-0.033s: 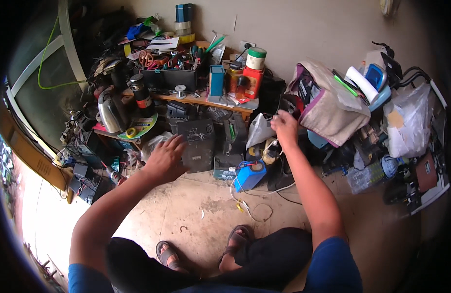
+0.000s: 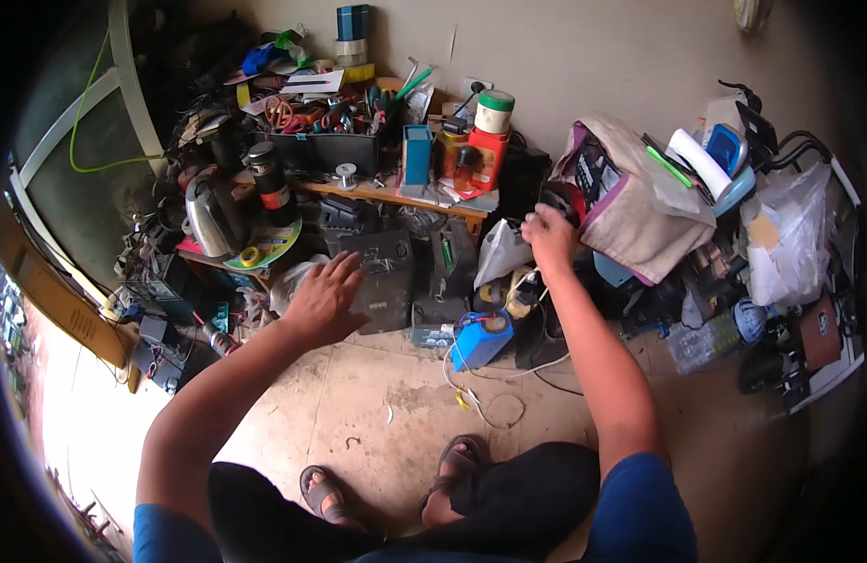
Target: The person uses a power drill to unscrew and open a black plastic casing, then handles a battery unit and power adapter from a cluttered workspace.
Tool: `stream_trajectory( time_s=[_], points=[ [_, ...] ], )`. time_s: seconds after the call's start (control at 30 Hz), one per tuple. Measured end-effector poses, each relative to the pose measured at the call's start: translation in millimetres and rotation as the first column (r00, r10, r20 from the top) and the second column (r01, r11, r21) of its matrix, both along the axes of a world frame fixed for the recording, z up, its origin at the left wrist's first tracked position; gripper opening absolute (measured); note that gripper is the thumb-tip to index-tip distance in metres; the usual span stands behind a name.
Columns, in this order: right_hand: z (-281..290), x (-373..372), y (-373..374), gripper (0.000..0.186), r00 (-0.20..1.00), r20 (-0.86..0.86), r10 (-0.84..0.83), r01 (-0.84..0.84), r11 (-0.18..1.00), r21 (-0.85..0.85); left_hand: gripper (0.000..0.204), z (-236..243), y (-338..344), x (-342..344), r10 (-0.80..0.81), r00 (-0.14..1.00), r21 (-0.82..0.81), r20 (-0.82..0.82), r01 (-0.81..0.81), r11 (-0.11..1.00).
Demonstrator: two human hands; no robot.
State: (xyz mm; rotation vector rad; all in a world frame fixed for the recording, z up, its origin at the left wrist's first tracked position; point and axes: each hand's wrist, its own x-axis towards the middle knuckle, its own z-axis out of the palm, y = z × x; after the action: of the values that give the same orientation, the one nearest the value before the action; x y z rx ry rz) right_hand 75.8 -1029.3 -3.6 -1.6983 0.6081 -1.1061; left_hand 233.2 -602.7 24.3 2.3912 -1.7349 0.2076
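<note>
My left hand (image 2: 323, 298) is raised, with its fingers spread and nothing in it. Behind its fingertips stands a dark box (image 2: 385, 286) with a flat front. My right hand (image 2: 552, 240) is lifted farther to the right, its fingers bent inward; whatever they may hold is hidden. Just left of it lies a white plastic bag (image 2: 499, 255), and to its right a beige cloth bag (image 2: 645, 220) with purple edging. Below it a blue block-shaped pack (image 2: 482, 340) with wires stands on the floor.
A low bench (image 2: 377, 191) carries a black toolbox (image 2: 326, 153), a teal box (image 2: 417, 155) and a green-lidded jar (image 2: 493, 114). A steel kettle (image 2: 213, 218) stands at the left. Loose cable (image 2: 502, 413) lies on the floor; a clear plastic bag (image 2: 785, 239) sits at the right.
The view has shifted very slightly. Both hands stay raised in nearly the same places, with the left still spread.
</note>
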Motion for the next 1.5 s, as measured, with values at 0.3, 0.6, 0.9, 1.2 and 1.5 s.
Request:
stream_trajectory(
  time_s=[0.3,0.6,0.9,1.2,1.5],
  points=[
    [-2.3,173.5,-191.7,0.018,0.953,-0.214,-0.212,0.265,0.928,0.26,0.092,-74.3,-110.4,101.3,-0.135,0.989,0.076,0.06,0.13,0.989],
    [-26.0,249.5,-270.0,0.044,0.962,-0.264,0.067,0.094,0.83,0.55,0.108,-68.5,-122.8,107.3,-0.155,0.987,-0.009,-0.045,0.154,0.988],
    [-19.9,274.7,-262.6,0.07,0.977,-0.189,0.101,0.048,0.756,0.653,0.107,-65.6,-130.5,108.6,-0.117,0.992,0.071,-0.051,0.12,0.99],
    [39.7,207.2,-226.1,0.088,0.776,0.062,-0.627,0.6,0.765,0.235,0.105,-68.7,-126.6,103.8,-0.131,0.991,0.019,-0.033,0.132,0.991],
    [179.2,117.6,-92.1,0.056,0.783,0.41,-0.467,0.608,0.714,-0.348,0.103,-68.0,-108.1,106.5,-0.207,0.976,-0.089,0.064,0.212,0.973]
  ],
)
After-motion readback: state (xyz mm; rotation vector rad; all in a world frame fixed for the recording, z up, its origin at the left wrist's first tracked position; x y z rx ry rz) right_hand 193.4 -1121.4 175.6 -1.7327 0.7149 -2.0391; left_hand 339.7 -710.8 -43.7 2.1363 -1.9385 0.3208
